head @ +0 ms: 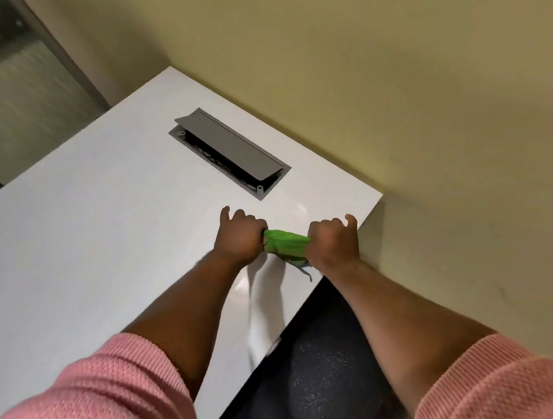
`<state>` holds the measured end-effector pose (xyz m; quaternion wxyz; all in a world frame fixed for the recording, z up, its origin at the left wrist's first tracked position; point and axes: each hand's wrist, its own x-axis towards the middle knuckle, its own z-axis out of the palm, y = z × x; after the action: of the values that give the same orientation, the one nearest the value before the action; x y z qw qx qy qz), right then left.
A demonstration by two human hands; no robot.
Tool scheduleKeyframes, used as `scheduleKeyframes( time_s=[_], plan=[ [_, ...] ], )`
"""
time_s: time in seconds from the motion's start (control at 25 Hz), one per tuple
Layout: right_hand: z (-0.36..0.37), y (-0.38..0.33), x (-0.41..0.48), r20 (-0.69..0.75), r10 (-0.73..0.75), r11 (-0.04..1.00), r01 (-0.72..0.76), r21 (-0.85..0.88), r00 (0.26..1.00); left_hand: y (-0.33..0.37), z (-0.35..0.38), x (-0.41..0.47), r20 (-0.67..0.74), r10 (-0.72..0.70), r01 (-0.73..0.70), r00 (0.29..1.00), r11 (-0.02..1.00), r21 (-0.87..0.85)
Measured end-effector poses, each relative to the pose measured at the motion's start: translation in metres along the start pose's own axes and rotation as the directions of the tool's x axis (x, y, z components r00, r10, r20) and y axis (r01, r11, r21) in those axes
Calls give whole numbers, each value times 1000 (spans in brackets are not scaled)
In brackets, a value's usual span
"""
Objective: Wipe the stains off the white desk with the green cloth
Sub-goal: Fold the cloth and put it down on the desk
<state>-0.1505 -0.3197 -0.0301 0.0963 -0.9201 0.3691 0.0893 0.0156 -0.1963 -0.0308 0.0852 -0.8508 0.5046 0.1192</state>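
The green cloth (285, 243) is bunched into a short roll and stretched between my two fists, just above the near right part of the white desk (102, 224). My left hand (239, 237) grips its left end, thumb raised. My right hand (333, 242) grips its right end, and a dark corner of the cloth hangs below it. Both ends of the cloth are hidden inside my fists. A faint shiny streak shows on the desk under my forearms; I cannot make out distinct stains.
A grey cable hatch (230, 151) with its lid propped open is set into the desk just beyond my hands. The yellow wall (425, 96) runs along the desk's right side. The desk's front edge drops to a dark floor (326, 372).
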Motion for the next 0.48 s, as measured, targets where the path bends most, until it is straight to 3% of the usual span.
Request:
scheduleKeyframes(
  time_s=[0.28, 0.48],
  plan=[
    [19, 16, 43, 109, 55, 998, -50, -41, 993, 13, 19, 65, -6, 1, -1, 1000, 1000, -2],
    [40, 14, 53, 203, 17, 996, -35, 86, 979, 28, 41, 68, 4, 33, -32, 999, 996, -88]
  ],
)
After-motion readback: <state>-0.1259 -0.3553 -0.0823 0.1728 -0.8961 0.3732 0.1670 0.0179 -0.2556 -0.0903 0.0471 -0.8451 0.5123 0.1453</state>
